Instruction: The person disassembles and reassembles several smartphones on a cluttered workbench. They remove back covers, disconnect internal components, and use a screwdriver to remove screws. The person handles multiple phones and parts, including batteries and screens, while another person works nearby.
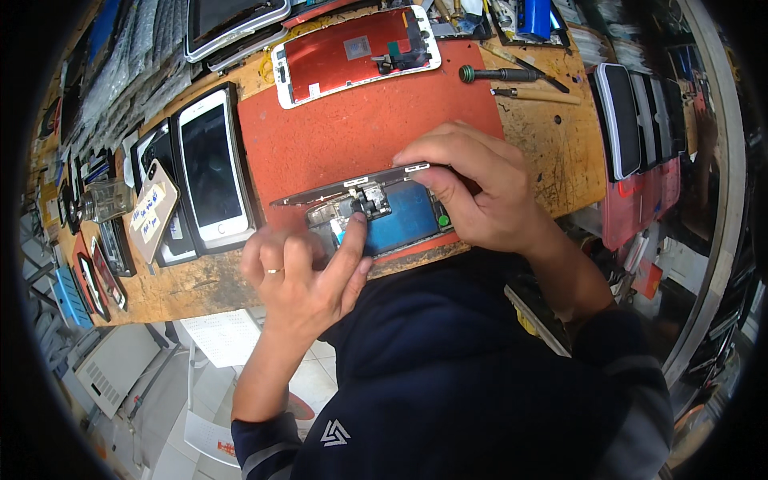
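Note:
An opened phone lies at the near edge of the red mat, its blue battery and inner parts showing. Above it stands its display panel, tilted up almost edge-on. My right hand is closed, pinching the panel's right end between thumb and fingers. With its index finger stretched out, my left hand touches the small parts and flex cable beside the battery. Its thumb points away from the finger, and the other fingers are bent at the phone's left end, slightly blurred. What lies under the index fingertip is hidden.
On the red mat rests a white-framed screen assembly, red side up. A white phone and a gold phone with a note are at left. A screwdriver lies back right, near several phones standing in a row.

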`<state>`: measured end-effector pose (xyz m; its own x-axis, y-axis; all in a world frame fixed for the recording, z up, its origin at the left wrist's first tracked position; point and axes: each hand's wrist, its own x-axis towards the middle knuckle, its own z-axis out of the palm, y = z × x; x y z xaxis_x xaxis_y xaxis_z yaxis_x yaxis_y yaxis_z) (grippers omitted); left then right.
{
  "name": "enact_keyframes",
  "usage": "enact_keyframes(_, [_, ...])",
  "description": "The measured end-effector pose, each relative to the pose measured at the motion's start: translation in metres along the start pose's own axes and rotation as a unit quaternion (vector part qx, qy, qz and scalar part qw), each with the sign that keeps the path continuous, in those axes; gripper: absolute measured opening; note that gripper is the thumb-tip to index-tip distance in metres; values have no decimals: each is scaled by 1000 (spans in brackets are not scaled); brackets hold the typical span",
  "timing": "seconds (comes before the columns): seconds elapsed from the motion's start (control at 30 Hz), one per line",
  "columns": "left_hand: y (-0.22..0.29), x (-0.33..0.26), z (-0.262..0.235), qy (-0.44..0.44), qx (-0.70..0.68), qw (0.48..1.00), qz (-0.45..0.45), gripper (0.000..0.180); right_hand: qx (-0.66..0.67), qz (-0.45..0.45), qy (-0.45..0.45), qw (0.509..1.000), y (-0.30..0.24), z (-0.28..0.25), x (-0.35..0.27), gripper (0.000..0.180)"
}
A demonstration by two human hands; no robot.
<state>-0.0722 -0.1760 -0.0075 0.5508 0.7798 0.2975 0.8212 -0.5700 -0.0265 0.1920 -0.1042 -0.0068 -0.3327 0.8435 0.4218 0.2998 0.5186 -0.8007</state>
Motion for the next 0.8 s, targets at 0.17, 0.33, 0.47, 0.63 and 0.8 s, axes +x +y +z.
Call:
enact_keyframes(0.17, [-4, 2, -5, 10, -38, 999, -22, 38, -2, 8, 4, 1000, -1, 1, -4, 32])
enact_keyframes(0.33, [-8, 29, -2, 236, -211, 935, -157, 65, 16, 12, 24, 1000, -1, 1, -6, 37])
enact_keyframes(0.47, [-9, 51, -4, 108, -270, 941, -171, 84, -17, -12, -12, 1000, 4, -2, -2, 40])
enact_keyframes(0.63, [-7, 64, -7, 25, -239, 952, -192, 79, -52, -18, 12, 998, -1, -6, 8, 41])
enact_keyframes(0.8, [-9, 64, -4, 20, -277, 943, -185, 75, -149, -24, 79, 985, -30, -19, 4, 36])
